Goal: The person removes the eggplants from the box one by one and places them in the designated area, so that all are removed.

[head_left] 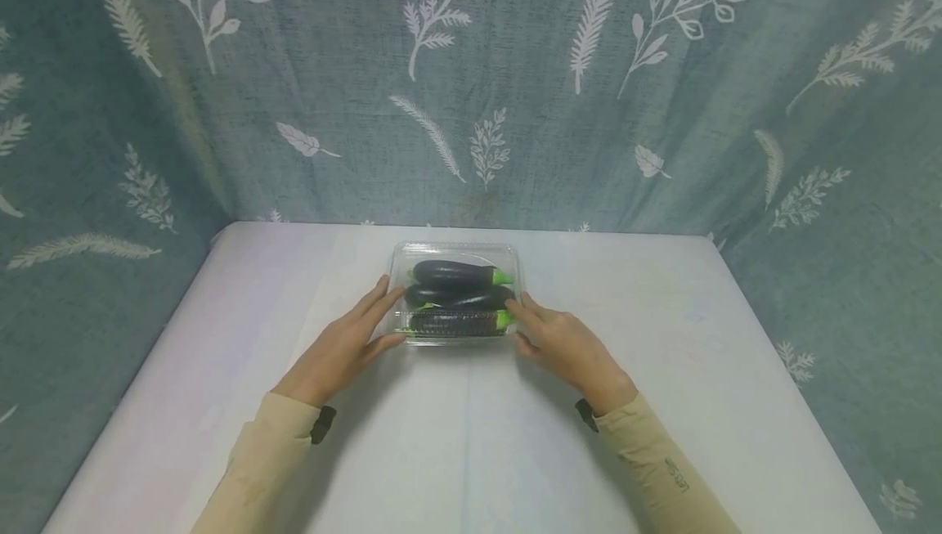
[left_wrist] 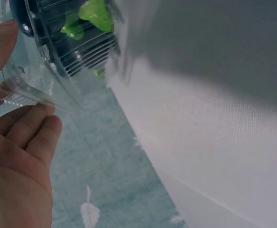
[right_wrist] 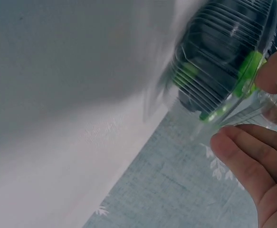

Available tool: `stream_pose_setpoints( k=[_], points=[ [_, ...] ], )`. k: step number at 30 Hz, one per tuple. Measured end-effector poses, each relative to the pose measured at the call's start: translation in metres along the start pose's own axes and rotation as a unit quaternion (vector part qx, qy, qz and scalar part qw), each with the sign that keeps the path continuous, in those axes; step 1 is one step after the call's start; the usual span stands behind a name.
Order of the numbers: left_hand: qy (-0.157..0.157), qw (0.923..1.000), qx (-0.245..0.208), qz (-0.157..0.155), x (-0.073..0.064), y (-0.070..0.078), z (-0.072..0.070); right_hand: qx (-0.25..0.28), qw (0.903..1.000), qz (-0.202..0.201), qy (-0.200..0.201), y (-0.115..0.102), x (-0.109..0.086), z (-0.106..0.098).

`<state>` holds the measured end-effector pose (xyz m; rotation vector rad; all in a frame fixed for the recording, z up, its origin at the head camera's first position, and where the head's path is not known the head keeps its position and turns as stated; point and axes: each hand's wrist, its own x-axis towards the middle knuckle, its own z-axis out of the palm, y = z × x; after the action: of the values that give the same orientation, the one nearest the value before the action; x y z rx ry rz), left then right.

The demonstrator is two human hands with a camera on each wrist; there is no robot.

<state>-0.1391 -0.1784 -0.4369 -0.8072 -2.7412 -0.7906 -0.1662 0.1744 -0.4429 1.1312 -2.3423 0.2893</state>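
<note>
A clear plastic box [head_left: 456, 250] with several dark purple eggplants [head_left: 450, 274] inside lies toward the back of the white table. Green stem ends show through its ribbed wall [right_wrist: 219, 71]. My left hand [head_left: 342, 346] holds the box's left side, thumb near the front corner and fingers farther back. On the other side my right hand [head_left: 567, 346] grips the right edge, its fingertips over the rim. In the left wrist view, the thumb [left_wrist: 0, 47] and fingers lie on either side of the clear rim. The box's underside is hidden.
The white tabletop [head_left: 456, 452] extends around the box on all sides. Green-blue curtains [head_left: 353, 150] with white leaf prints enclose the back and both sides. Beige sleeves [head_left: 257, 460] cover both forearms, with dark bands at the wrists.
</note>
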Motion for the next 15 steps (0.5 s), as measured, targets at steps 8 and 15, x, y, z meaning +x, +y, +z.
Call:
stream_pose_setpoints(
  k=[8,15],
  points=[
    [-0.011,0.9996,0.004,-0.026,0.001,0.001,-0.004,0.015,0.9996,0.015,0.019,0.003,-0.002,-0.002],
    [-0.013,0.9955,-0.015,-0.093,0.012,0.002,-0.016,0.074,0.9943,0.054,0.055,0.009,0.001,-0.005]
  ],
)
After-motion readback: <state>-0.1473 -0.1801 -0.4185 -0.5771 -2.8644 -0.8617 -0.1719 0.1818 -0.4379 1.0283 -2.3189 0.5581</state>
